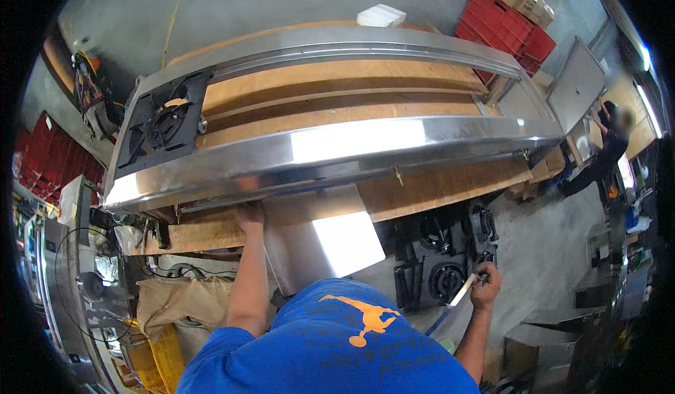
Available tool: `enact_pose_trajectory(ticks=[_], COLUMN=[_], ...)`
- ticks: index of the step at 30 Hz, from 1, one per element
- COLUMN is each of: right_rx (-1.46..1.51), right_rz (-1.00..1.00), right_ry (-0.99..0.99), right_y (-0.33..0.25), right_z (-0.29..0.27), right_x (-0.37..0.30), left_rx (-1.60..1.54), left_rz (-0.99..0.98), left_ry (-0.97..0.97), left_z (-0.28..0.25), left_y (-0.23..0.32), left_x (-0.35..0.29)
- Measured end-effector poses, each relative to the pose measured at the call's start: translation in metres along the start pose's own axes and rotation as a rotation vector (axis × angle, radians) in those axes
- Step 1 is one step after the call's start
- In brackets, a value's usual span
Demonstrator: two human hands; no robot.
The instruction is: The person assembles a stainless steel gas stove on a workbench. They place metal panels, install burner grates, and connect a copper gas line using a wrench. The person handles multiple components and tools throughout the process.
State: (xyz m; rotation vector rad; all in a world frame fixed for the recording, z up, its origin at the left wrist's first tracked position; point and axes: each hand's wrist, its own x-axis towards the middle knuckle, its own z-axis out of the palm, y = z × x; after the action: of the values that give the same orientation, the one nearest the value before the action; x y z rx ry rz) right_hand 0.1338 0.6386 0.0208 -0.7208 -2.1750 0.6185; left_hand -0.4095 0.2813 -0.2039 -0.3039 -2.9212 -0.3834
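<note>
Left hand (249, 217), grip unclear, meets metal sheet (320, 243) at eight o'clock. Right hand (485, 286) clutches pale strip (461, 291) at four o'clock.

This is a workshop — a steel stove frame (358, 141) at twelve o'clock, black burner parts (446, 283) on the grey floor (538, 243) at four.

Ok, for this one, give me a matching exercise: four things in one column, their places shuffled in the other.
1. Black square burner
2. White foam-like block
3. Shiny flat silver metal sheet
4. Slim pale stick-like object

A. In the bare right hand
B. Near the picture's top, beyond the long silver metal frame
C. At the frame's left end
D. Beside the bare left hand

Pairs: 1-C; 2-B; 3-D; 4-A
</note>
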Motion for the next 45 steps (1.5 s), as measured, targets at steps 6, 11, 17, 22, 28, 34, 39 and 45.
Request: enact_pose_trajectory(ticks=[6,11,17,22,28,34,39,45], right_rx=[0.096,0.072,0.490,0.911,1.276,1.689,1.778,1.248], right_rz=[-0.549,-0.680,-0.673,-0.671,-0.756,-0.685,0.003,0.221], right_ry=[0.264,0.467,0.402,0.156,-0.147,-0.545,-0.574,-0.620], right_y=[-0.022,-0.098,-0.205,-0.258,-0.305,-0.279,-0.227,-0.198], right_z=[-0.096,-0.138,-0.065,0.014,0.077,0.125,0.213,0.279], right_x=[0.106,0.200,0.267,0.294,0.314,0.363,0.393,0.384], left_rx=[-0.038,-0.007,-1.347,-1.966,-1.982,-2.046,-1.557,-0.892], left_rz=[0.156,0.253,0.633,0.360,-0.044,0.146,-0.013,-0.062], left_ry=[-0.197,-0.439,-1.031,-1.405,-0.741,-0.378,-0.142,-0.225], left_z=[-0.057,-0.132,-0.276,-0.344,-0.386,-0.362,-0.320,-0.303], left_y=[0.018,0.047,0.103,0.157,0.155,0.135,0.128,0.108], left_x=[-0.010,-0.041,-0.058,0.006,0.047,0.161,0.208,0.217])
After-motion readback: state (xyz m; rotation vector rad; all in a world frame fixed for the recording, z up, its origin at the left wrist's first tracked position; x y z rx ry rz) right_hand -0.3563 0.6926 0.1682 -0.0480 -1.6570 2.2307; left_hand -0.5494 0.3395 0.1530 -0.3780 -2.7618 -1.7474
